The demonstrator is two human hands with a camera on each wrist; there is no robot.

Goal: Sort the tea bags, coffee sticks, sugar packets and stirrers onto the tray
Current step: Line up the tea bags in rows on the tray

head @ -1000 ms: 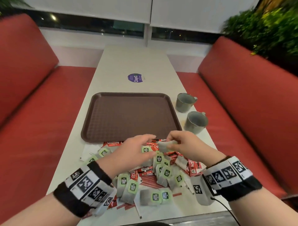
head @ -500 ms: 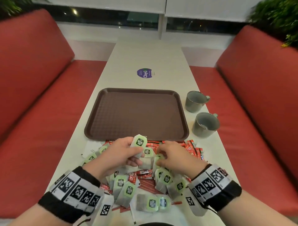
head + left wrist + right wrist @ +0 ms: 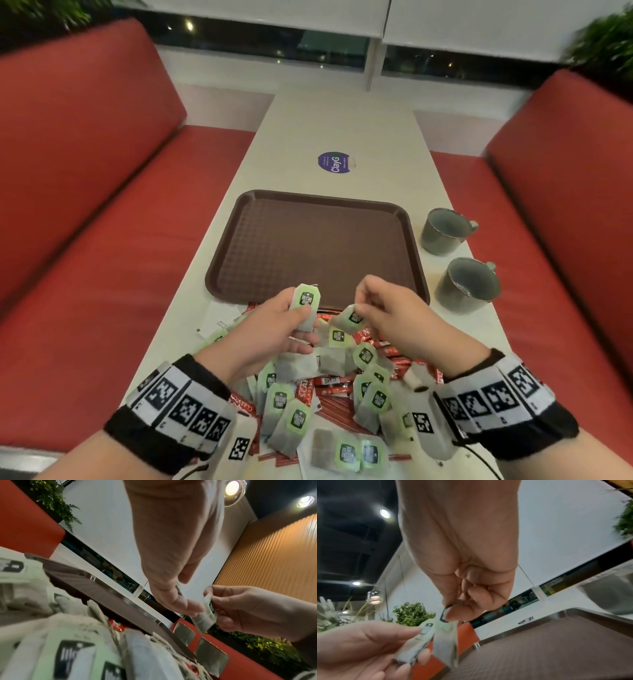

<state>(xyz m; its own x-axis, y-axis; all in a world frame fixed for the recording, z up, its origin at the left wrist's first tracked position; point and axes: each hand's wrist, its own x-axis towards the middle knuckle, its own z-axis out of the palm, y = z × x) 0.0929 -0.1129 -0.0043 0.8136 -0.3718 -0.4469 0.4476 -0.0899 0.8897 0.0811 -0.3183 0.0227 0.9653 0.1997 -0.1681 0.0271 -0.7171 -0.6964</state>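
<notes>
Green-tagged tea bags [image 3: 342, 404] lie mixed with red coffee sticks [image 3: 334, 389] in a pile at the bottom middle of the head view. Just above it the left hand [image 3: 274, 329] holds one bag [image 3: 305, 310] upright and the right hand [image 3: 390, 318] pinches another [image 3: 349, 317] by its top. Beyond them the brown tray [image 3: 318, 246] has nothing on it, so sorting looks only just begun; next, the hands must carry these bags forward and lay them together there.

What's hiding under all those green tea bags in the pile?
Under the tea bags you can see red coffee sticks and thin red stirrers poking out on the table. Anything deeper down is covered, so I can't tell.
</notes>
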